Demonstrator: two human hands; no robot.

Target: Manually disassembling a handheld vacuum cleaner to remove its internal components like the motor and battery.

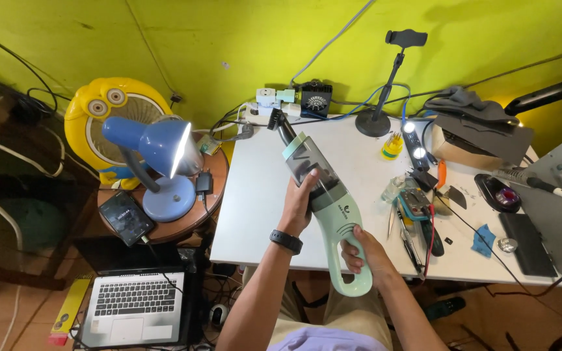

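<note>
A pale green handheld vacuum cleaner with a clear dust cup and a black brush nozzle points away from me over the white table. My left hand, with a black wristband, grips the clear dust cup from the left side. My right hand is wrapped around the loop handle near the table's front edge. The vacuum is held tilted, nozzle toward the far left.
Tools, a multimeter and screwdrivers lie right of the vacuum. A phone stand and power strip sit at the back. A blue lamp and phone stand on a round side table; a laptop lies on the floor.
</note>
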